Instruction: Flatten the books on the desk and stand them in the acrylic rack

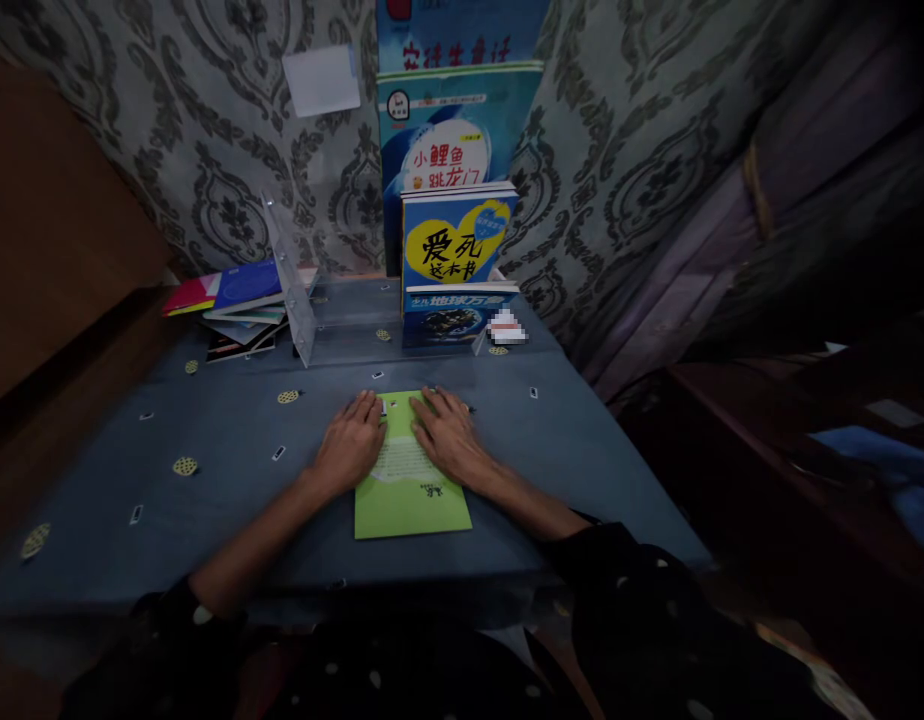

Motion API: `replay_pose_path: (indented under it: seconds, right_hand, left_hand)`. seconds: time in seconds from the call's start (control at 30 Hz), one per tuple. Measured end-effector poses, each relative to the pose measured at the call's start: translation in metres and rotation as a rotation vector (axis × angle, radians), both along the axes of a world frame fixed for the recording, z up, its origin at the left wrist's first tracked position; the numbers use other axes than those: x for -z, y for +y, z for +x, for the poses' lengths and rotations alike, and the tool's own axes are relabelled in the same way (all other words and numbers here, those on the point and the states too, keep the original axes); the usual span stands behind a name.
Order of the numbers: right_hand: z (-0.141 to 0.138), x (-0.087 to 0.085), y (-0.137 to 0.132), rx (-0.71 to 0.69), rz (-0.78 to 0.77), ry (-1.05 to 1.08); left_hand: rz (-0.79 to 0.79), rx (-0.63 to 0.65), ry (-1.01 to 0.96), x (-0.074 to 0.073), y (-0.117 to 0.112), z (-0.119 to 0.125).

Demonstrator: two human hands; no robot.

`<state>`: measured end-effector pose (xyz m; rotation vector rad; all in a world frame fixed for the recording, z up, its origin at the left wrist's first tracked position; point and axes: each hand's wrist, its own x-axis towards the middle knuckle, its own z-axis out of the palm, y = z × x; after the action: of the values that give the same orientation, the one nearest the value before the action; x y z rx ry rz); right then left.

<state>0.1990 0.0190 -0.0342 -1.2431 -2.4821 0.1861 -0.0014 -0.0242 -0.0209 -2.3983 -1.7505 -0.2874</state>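
A thin green book (411,490) lies flat on the blue-grey patterned tablecloth (207,450) in front of me. My left hand (351,440) rests palm down on its left edge, fingers stretched forward. My right hand (448,432) lies flat on its right side, fingers spread toward the book's far edge. Neither hand grips anything; both press on the cover.
Several blue children's books (456,260) stand upright against the patterned wall behind the green book. A clear acrylic stand (291,280) and a stack of flat books (241,305) sit at the back left. A dark wooden panel (49,230) borders the left; dark furniture (807,420) stands at the right.
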Motion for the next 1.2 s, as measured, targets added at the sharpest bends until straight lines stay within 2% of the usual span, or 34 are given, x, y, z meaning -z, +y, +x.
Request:
replay_pose_path:
  seconds: [0.3,0.57,1.2]
  right_hand:
    - [-0.013,0.003,0.002,-0.020,0.010,0.044]
    - [-0.011,0.006,0.001,0.015,-0.010,0.070]
    - [0.005,-0.005,-0.002,0.119,0.029,0.021]
  left_hand:
    - [0.016,-0.010,-0.034,-0.002,0.000,0.003]
    - [-0.004,0.072,-0.066,0.003,0.006,0.006]
    - [-0.041,0.053,-0.043,-0.002,0.015,0.021]
